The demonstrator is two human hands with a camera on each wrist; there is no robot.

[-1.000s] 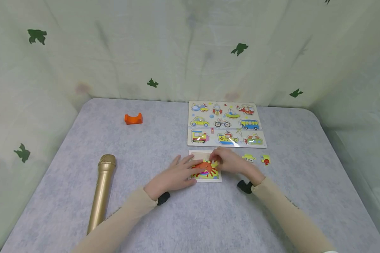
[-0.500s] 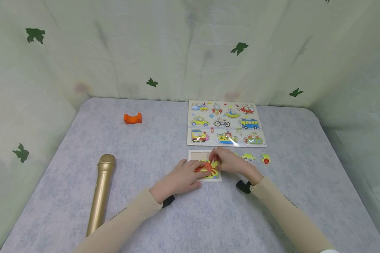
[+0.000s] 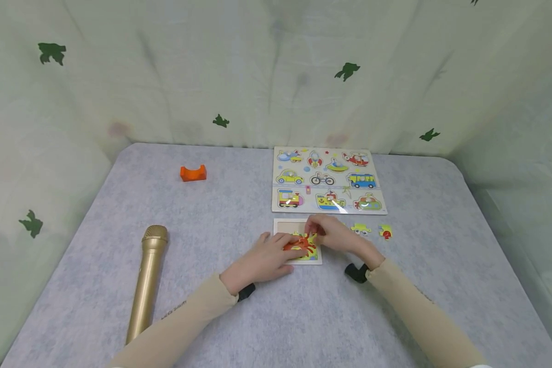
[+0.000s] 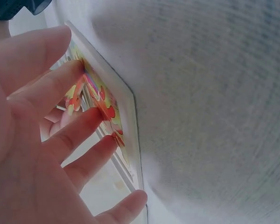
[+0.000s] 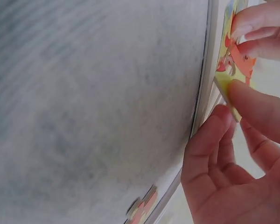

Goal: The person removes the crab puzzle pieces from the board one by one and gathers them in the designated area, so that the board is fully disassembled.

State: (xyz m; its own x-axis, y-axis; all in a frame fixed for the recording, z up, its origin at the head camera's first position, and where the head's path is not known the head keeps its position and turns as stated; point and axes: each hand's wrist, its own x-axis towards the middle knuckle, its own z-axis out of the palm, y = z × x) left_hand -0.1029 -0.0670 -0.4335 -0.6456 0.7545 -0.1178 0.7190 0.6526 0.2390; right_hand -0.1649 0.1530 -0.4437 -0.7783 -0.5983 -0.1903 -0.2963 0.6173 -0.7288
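Observation:
A small jigsaw tray with a pale rim lies mid-table, a partly assembled red crab picture inside. My left hand reaches over it from the left. Its fingers are extended and spread, with fingertips on the crab pieces. Above the tray's right side, my right hand pinches a yellow and orange puzzle piece between thumb and fingers; the piece is tilted in the right wrist view. To its right lie two loose puzzle pieces, one yellow and one yellow with red.
Behind the tray lies a vehicle peg puzzle board. A gold microphone lies at the left, and an orange block with a curved dip sits at the back left. Pale curtains surround the table.
My left hand has slid right across the tray, covering more of the crab, and has held nearly still over the last half second. My right hand has barely moved.

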